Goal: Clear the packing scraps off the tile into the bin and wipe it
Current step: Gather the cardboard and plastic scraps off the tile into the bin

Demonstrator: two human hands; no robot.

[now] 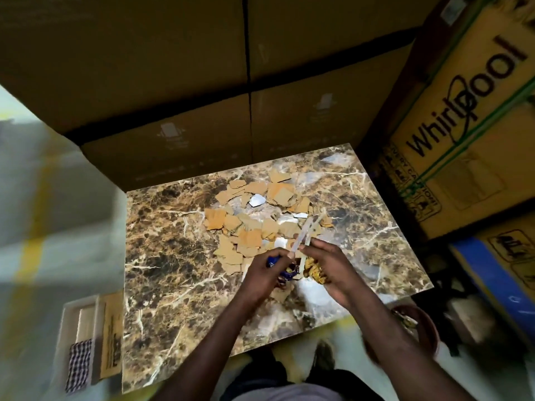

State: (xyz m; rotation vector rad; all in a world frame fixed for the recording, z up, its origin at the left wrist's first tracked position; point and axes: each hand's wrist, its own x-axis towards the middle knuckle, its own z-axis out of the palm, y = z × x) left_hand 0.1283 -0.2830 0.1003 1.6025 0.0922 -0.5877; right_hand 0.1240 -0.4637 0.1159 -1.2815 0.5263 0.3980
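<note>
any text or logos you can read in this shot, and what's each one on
"Whirlpool", in large dark letters on the yellow carton at the right.
Caution print and handling symbols low on that carton: too blurred to read.
Pale marks on the brown cartons behind the tile: unreadable.
Print on the cardboard slip left of the tile: too small to read.

The brand name "Whirlpool" is printed in large dark letters, running upward, on the yellow carton (474, 117) at two o'clock. Smaller print is seen on that carton's lower left edge, but it is too blurred to be read. Print on the brown card (111, 337) at eight o'clock cannot be made out either.
</note>
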